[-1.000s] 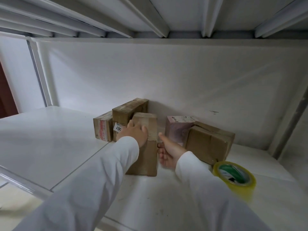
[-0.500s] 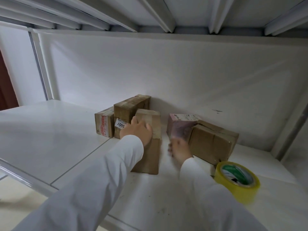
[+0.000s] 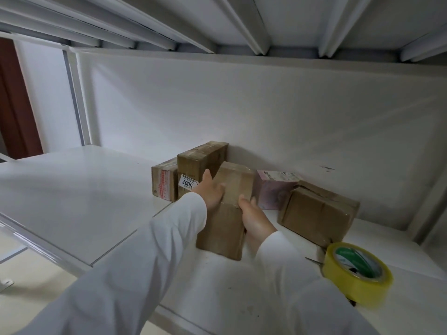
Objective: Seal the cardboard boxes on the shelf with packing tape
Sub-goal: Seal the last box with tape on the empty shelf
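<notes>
Shelf (image 3: 72,201) & back wall plain white; sleeves (image 3: 154,252) white too. Boxes brown cardboard: middle box (image 3: 225,228) plain, tall box (image 3: 193,165) w/ white "5007" label (image 3: 188,183), small left box (image 3: 163,182) w/ red-print label, one pink box (image 3: 271,192). Tape roll (image 3: 358,272) yellow, green/white core.

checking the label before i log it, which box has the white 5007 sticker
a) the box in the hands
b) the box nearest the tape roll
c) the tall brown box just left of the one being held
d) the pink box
c: the white 5007 sticker sits on the lower front of the tall brown box, beside the left hand.
</notes>
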